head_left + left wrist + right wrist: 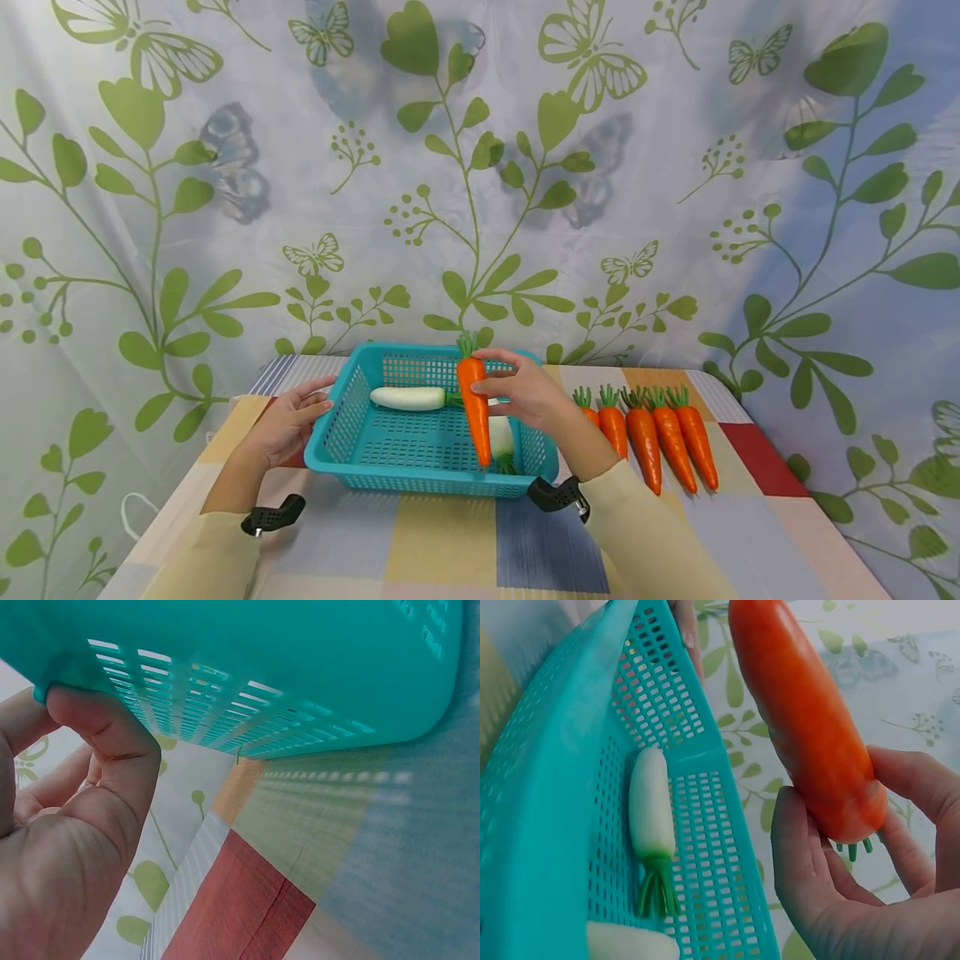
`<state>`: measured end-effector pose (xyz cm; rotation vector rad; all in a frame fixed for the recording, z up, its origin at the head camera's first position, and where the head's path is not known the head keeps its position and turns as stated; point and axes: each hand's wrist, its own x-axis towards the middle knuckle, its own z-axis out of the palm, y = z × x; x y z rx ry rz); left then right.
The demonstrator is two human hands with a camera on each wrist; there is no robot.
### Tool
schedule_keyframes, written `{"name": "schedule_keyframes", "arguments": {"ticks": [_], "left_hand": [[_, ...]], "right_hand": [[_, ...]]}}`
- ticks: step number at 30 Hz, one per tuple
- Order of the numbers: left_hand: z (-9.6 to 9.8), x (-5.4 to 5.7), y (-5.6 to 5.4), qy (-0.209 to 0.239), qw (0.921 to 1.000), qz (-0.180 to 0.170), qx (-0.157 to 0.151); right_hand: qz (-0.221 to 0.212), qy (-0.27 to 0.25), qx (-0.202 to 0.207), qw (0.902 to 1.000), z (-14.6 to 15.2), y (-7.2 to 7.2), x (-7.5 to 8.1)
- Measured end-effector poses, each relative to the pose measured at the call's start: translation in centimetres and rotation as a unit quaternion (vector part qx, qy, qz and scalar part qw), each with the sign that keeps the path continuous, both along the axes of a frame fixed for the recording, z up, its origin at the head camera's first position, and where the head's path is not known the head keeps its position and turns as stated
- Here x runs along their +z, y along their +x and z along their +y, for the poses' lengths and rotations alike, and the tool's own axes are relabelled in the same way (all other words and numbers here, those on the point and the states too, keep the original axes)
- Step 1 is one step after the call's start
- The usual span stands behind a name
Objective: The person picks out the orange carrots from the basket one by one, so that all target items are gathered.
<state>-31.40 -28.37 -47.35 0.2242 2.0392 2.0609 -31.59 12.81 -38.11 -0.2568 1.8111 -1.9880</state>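
A turquoise plastic basket (375,479) with perforated walls stands on the table. Two white radishes with green stems lie in it: one radish (408,398) toward the back left, the other radish (501,437) at the right, partly behind the carrot. My right hand (525,392) pinches an orange carrot (474,400) near its leafy top, thumb on one side and fingers on the other. The carrot is over the basket's right part, tip toward me. At the basket's left end, my left hand (288,421) holds the rim (45,686) between thumb and fingers.
Several more carrots (645,442) lie in a row on the table right of the basket, leaves away from me; my right arm partly covers the leftmost. A checked cloth (442,533) covers the table. Behind it hangs a curtain (480,167) with leaves and butterflies.
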Motion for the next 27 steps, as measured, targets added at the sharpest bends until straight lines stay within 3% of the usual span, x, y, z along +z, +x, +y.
{"name": "schedule_keyframes", "arguments": {"ticks": [8, 27], "left_hand": [[-0.1, 0.2, 0.1, -0.007, 1.0, 0.004, 0.0], [-0.2, -0.2, -0.2, 0.02, 0.9998, 0.001, -0.006]], "right_hand": [[0.01, 0.003, -0.04, 0.9992, 2.4, 0.7, -0.4], [0.052, 0.008, -0.098, 0.9937, 9.0, 1.7, -3.0]]}}
